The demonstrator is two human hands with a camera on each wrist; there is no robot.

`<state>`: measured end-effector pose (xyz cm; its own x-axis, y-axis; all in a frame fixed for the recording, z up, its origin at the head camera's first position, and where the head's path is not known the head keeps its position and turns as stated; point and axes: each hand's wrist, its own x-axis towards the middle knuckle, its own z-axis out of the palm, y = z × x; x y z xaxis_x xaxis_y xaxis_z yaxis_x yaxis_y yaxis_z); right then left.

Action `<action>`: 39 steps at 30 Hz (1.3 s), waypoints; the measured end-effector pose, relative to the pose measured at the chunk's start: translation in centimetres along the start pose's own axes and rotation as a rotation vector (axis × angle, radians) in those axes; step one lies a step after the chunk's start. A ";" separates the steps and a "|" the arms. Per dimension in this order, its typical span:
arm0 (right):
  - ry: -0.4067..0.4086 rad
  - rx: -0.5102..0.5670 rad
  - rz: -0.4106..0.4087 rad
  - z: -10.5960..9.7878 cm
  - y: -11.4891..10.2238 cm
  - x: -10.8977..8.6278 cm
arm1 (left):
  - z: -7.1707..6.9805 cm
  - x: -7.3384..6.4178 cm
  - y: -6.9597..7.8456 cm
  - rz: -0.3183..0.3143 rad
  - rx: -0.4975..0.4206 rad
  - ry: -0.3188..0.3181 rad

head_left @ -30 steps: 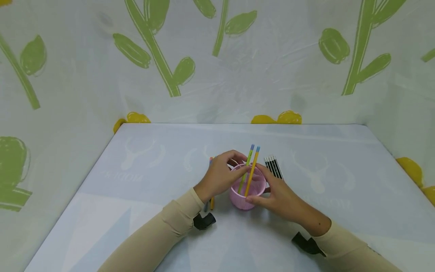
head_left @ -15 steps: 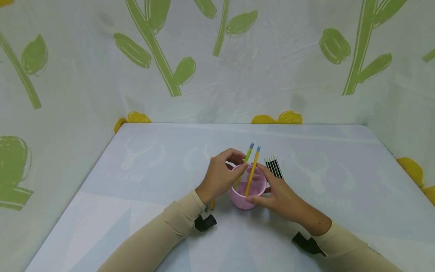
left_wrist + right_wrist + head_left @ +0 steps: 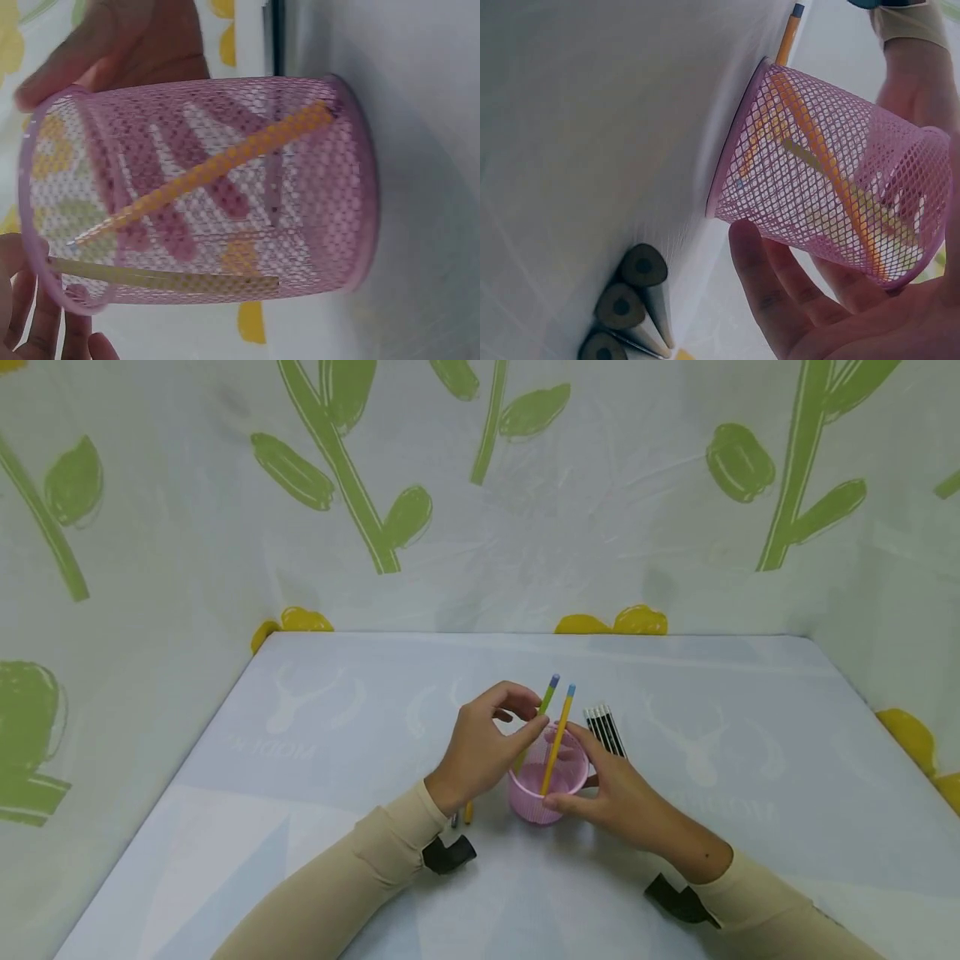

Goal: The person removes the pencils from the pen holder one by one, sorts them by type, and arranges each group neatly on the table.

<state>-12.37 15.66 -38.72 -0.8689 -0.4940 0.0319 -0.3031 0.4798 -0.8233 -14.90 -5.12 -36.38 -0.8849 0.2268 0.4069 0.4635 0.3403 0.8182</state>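
Observation:
A pink mesh pencil holder (image 3: pixel 534 810) stands upright on the table, with my right hand (image 3: pixel 626 797) gripping its right side. My left hand (image 3: pixel 480 747) pinches a green pencil (image 3: pixel 547 695) with a blue end near the holder's left rim. The green pencil's lower part is inside the holder; in the left wrist view its lower end sits above the bottom. A yellow-orange pencil (image 3: pixel 217 166) leans across the inside, its blue end rising above the rim in the head view. My right hand's fingers (image 3: pixel 769 300) lie along the mesh in the right wrist view.
Several black-and-white striped pencils (image 3: pixel 604 729) lie side by side behind my right hand. An orange pencil (image 3: pixel 468 812) and a grey one (image 3: pixel 454 820) lie left of the holder, partly hidden by my left hand. Leaf-patterned fabric (image 3: pixel 600 527) rises behind the table.
My left hand has risen slightly, and the green pencil's lower end has swung left and up inside the holder. The right hand, the holder and the yellow-orange pencil have stayed almost still.

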 end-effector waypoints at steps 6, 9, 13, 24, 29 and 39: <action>0.006 -0.003 -0.008 0.0 0.0 0.1 | -1.1 0.1 1.3 0.072 -0.038 0.044; 0.005 0.010 -0.001 0.1 0.2 0.0 | -1.8 0.2 1.9 0.105 -0.051 0.076; -0.002 0.012 0.018 0.2 0.3 0.0 | -3.0 0.4 2.7 0.124 -0.098 0.119; -0.005 0.010 0.026 0.1 -0.3 0.0 | -6.2 1.2 3.7 0.116 -0.170 0.247; 0.001 0.015 0.016 0.1 -0.1 0.0 | -7.4 1.8 3.3 0.087 -0.149 0.268; -0.011 0.029 0.034 0.1 -0.1 0.0 | -9.3 2.6 1.2 -0.055 -0.130 0.161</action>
<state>-12.27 15.53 -38.70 -0.8741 -0.4857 -0.0021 -0.2619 0.4749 -0.8402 -17.11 -12.59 -30.56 -0.9096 0.0585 0.4114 0.4135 0.2250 0.8822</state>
